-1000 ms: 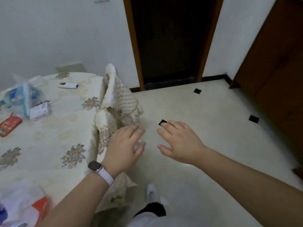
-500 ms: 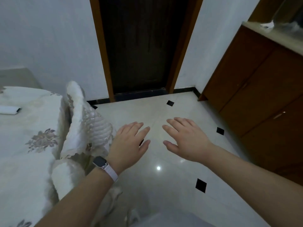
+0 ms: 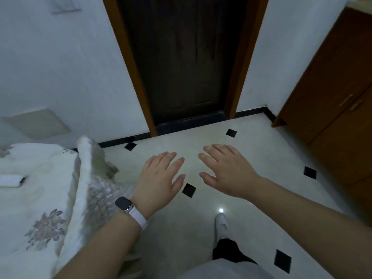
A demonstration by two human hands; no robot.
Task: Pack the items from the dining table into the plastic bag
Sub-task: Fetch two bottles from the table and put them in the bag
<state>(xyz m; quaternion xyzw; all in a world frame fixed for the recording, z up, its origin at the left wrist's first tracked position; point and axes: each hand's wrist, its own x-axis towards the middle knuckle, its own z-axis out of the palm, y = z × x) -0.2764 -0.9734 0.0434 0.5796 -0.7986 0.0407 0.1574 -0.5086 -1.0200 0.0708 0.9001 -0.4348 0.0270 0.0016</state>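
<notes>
Both the left hand and right hand hover spread and empty over the floor, right of the table. A white remote lies on the table.

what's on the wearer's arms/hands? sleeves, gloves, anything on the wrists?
Both forearms bare, no sleeves or gloves in view. The left hand has a smartwatch at the wrist: dark rounded-square face, white band. The right hand wears nothing visible.

No text, label, brand, number or sign can be read anywhere. The smartwatch face on the left wrist is dark and blank, and the small white object lying on the tabletop shows no legible marking.
</notes>
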